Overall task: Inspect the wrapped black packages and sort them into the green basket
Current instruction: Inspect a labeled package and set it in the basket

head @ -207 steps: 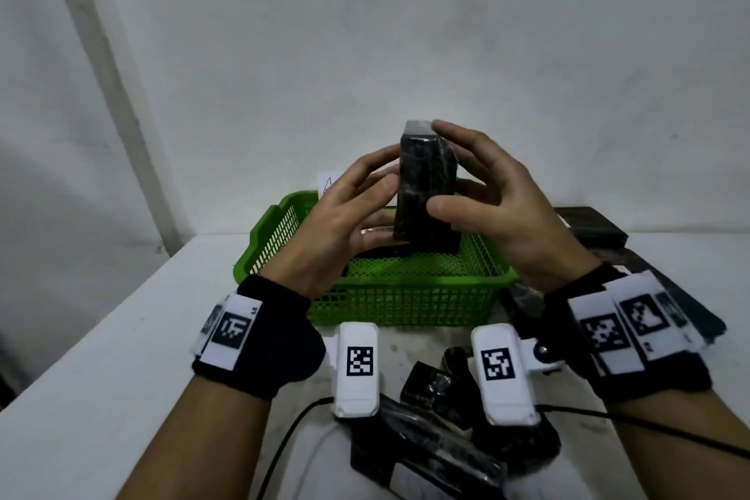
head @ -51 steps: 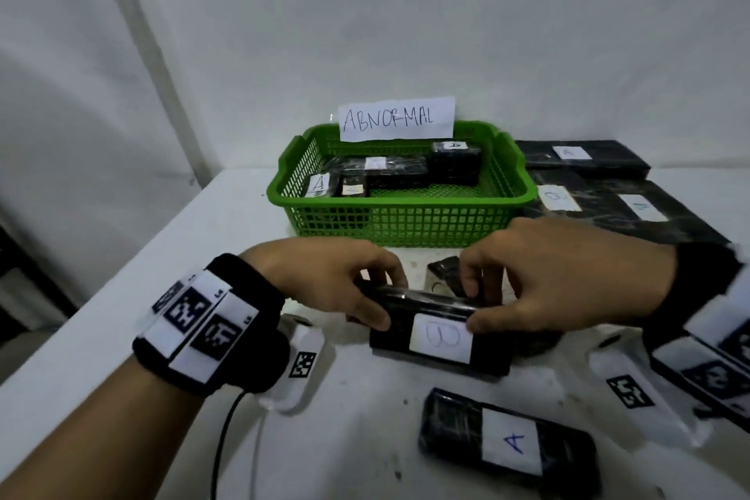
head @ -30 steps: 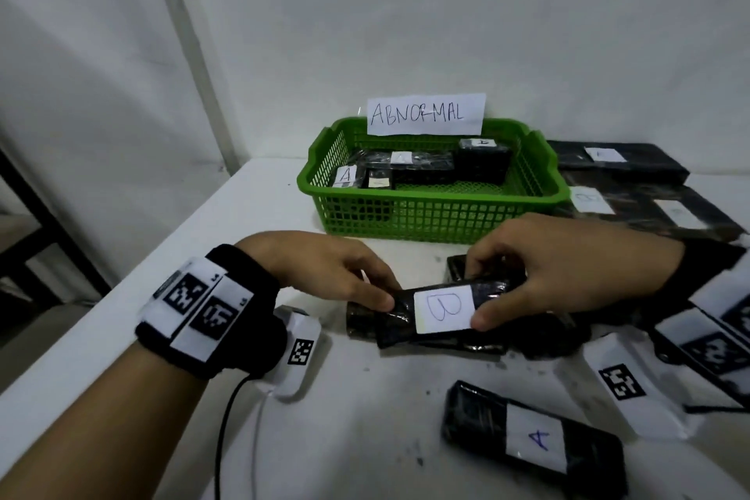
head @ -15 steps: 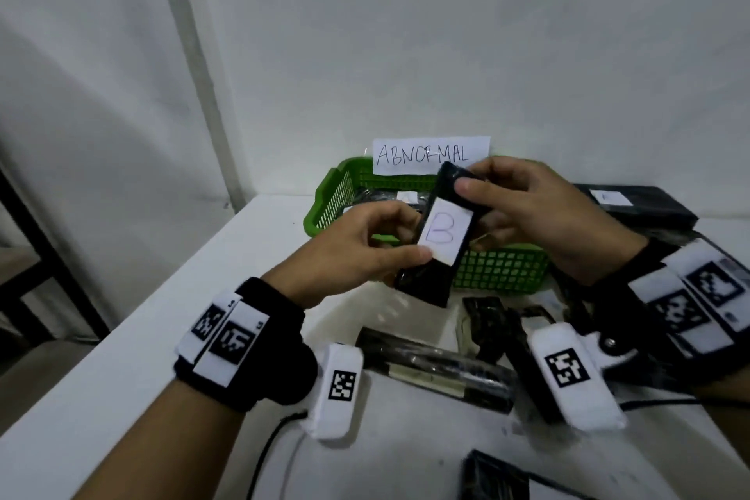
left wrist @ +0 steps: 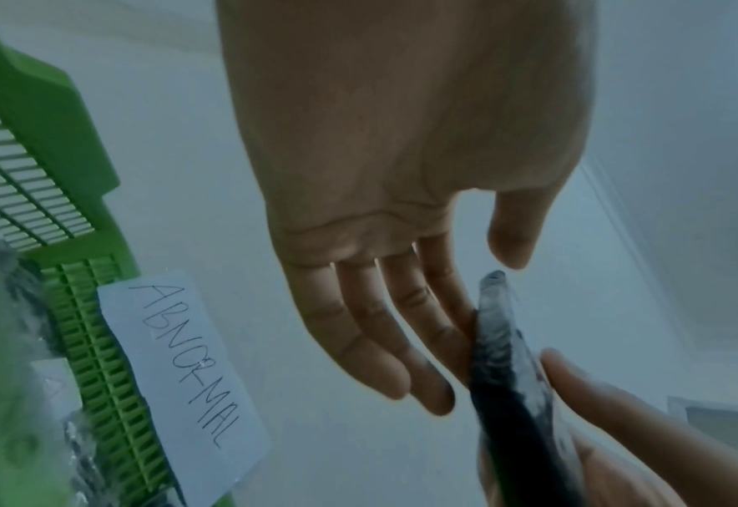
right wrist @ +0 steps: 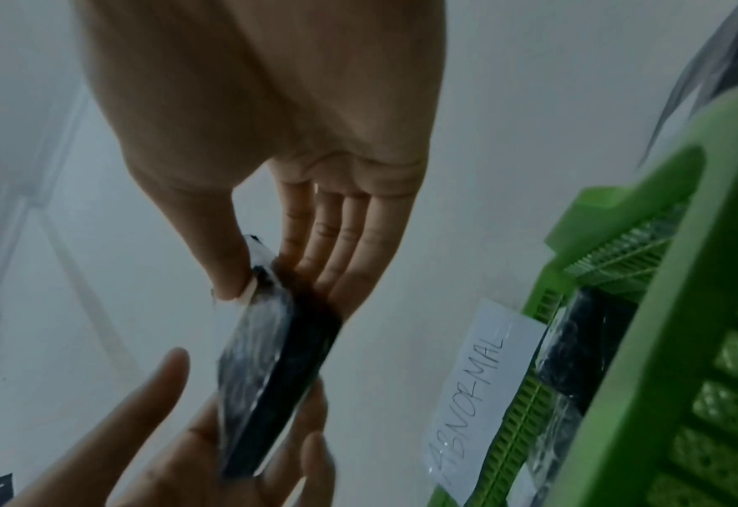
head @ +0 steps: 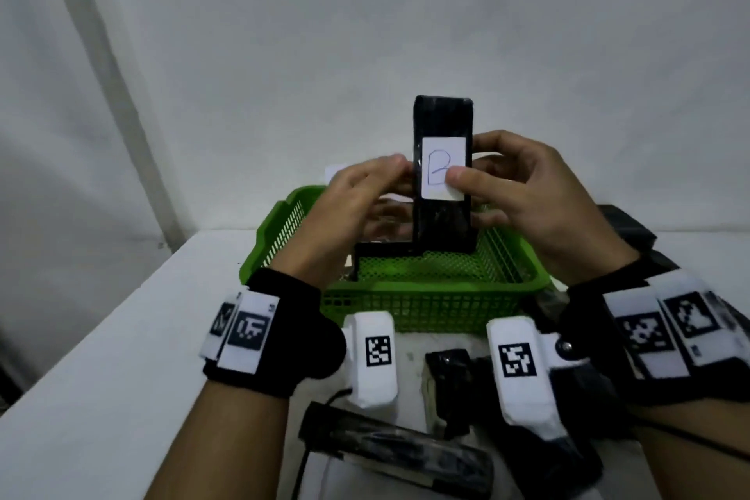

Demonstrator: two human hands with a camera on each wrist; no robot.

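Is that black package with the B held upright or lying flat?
Upright: the package stands on end above the green basket, held by both hands.

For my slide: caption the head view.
Both hands hold the B-labelled black package upright above the green basket.

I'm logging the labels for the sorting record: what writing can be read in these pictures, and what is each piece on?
"B": handwritten on the white label of the black package held upright by the left hand and right hand.
"ABNORMAL": handwritten on the paper sign on the green basket.
Wrist marker squares: patterns, no readable text.
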